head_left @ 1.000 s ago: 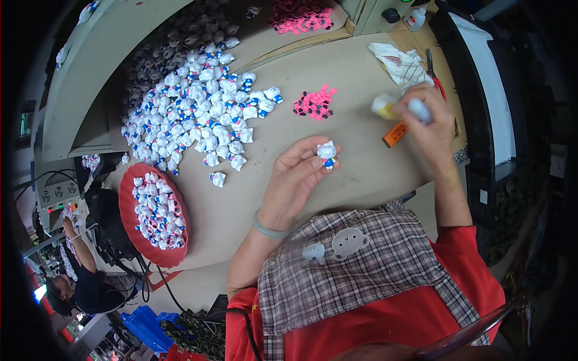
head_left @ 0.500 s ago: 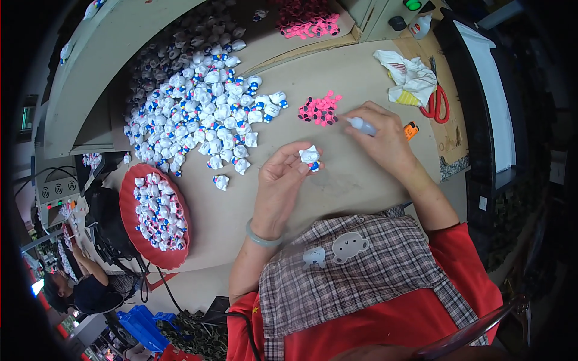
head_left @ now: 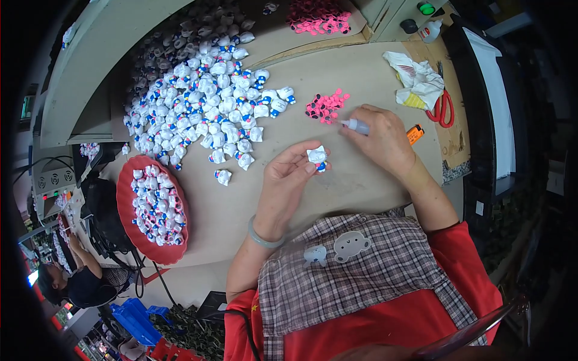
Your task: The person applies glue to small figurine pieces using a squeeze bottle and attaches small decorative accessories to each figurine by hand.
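Observation:
Between the fingertips of my left hand (head_left: 288, 179) is a small white figurine (head_left: 316, 155) with blue and pink parts. My right hand (head_left: 385, 137) grips a small translucent squeeze bottle (head_left: 356, 126), its narrow tip pointing left. That tip is at the near edge of a little pile of pink and dark discs (head_left: 327, 105); whether it touches one I cannot tell. A large heap of similar white and blue figurines (head_left: 205, 102) covers the table's left and far side. One loose figurine (head_left: 223, 177) lies apart from the heap.
A red scalloped tray (head_left: 124, 207) full of figurines stands at the left. More pink discs (head_left: 319, 17) lie on the far shelf. To the right are red-handled scissors (head_left: 446, 111), a crumpled white wrapper (head_left: 418, 81) and an orange object (head_left: 414, 134). Another person (head_left: 90, 271) works at far left.
The view has shifted slightly. My right hand still holds the bottle with its tip by the discs, and the figurine stays in my left hand, turned a little.

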The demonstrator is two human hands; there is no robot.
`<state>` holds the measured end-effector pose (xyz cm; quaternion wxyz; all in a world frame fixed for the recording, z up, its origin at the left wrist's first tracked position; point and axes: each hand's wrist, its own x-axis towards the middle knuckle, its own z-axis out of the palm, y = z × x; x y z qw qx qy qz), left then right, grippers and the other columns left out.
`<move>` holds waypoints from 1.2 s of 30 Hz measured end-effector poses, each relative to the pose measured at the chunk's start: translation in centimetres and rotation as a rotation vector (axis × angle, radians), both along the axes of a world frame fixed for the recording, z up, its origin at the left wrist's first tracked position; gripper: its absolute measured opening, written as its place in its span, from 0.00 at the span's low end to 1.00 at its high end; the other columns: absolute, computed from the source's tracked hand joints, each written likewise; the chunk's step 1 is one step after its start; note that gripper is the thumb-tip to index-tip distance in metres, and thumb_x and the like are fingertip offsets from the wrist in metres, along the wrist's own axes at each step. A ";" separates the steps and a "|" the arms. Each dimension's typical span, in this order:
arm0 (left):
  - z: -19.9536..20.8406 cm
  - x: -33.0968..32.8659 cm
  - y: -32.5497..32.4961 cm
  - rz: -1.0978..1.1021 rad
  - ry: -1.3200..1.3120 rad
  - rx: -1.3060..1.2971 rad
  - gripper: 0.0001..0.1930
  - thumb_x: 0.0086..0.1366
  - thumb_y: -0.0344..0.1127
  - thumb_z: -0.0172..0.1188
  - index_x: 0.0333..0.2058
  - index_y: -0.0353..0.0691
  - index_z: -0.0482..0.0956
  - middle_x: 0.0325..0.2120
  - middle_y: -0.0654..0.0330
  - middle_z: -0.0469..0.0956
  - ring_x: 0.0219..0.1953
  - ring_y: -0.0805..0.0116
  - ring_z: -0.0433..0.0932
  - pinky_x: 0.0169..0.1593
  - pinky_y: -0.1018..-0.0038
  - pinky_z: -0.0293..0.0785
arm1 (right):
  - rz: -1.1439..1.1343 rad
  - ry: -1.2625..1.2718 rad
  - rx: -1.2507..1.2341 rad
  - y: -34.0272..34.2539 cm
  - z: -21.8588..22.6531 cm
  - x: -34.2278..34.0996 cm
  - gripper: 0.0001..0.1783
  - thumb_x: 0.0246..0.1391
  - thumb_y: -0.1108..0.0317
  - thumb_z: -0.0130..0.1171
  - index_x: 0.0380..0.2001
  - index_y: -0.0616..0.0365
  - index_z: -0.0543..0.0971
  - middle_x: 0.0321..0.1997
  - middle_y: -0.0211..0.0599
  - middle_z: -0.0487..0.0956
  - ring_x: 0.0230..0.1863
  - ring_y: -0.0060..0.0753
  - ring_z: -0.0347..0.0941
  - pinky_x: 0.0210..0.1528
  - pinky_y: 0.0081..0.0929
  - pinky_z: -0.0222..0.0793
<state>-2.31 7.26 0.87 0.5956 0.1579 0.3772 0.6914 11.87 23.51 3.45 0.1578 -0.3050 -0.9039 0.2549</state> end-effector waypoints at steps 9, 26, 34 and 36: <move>0.0 -0.1 -0.1 0.009 0.001 0.021 0.17 0.61 0.25 0.56 0.50 0.31 0.72 0.43 0.49 0.77 0.41 0.65 0.78 0.49 0.70 0.73 | -0.056 -0.132 -0.121 0.6 1.7 2.1 0.11 0.43 0.66 0.65 0.27 0.62 0.77 0.26 0.42 0.76 0.28 0.48 0.74 0.32 0.37 0.69; 0.3 -0.5 -0.3 0.101 -0.043 0.025 0.19 0.60 0.25 0.56 0.51 0.29 0.71 0.43 0.47 0.77 0.41 0.64 0.78 0.49 0.72 0.74 | 0.145 -0.143 -0.144 1.3 1.6 1.9 0.09 0.44 0.75 0.58 0.32 0.60 0.74 0.28 0.48 0.77 0.31 0.53 0.74 0.35 0.40 0.70; 0.3 -0.4 -0.3 0.074 0.015 -0.005 0.18 0.60 0.26 0.57 0.49 0.30 0.72 0.43 0.48 0.77 0.42 0.61 0.79 0.47 0.71 0.75 | -0.028 0.283 -1.006 0.7 0.4 2.4 0.05 0.50 0.74 0.60 0.26 0.59 0.73 0.21 0.29 0.75 0.18 0.14 0.69 0.18 0.14 0.60; 0.2 -0.3 -0.4 0.041 0.033 0.015 0.17 0.60 0.24 0.55 0.49 0.31 0.72 0.44 0.49 0.76 0.43 0.61 0.79 0.48 0.69 0.74 | -0.017 0.359 -1.123 0.1 -0.4 2.3 0.05 0.50 0.73 0.62 0.27 0.60 0.74 0.21 0.30 0.76 0.18 0.15 0.69 0.18 0.14 0.61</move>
